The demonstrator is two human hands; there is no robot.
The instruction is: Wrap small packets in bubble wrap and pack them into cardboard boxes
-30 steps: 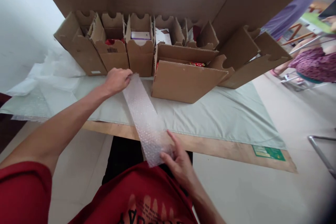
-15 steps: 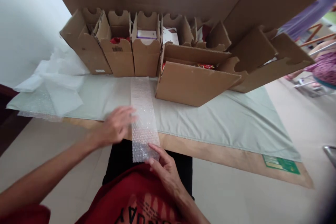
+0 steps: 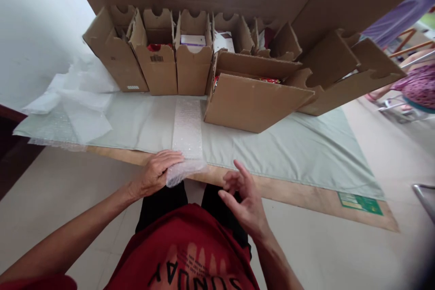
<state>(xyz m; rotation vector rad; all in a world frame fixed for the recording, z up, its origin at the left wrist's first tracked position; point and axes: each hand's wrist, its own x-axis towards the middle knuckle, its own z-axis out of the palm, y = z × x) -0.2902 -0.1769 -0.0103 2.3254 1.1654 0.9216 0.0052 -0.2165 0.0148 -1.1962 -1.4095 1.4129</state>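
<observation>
A long strip of bubble wrap [image 3: 186,127] lies across the pale green cloth [image 3: 272,154], running from the cardboard boxes toward me. My left hand [image 3: 156,174] grips its near end at the table's front edge, fingers curled over the crumpled wrap. A little to the right, my right hand [image 3: 244,197] hovers off the wrap with fingers apart and nothing in it.
Several open cardboard boxes [image 3: 193,61] with packets inside stand in a row at the back, a bigger one [image 3: 251,104] in front right. Loose plastic sheets [image 3: 78,99] lie at the left. A green label [image 3: 360,202] sits on the wooden board's corner. Another person [image 3: 418,86] sits far right.
My left hand came back from the far end of the strip to its near end and took hold of it. My right hand let go and lifted off to the right.
</observation>
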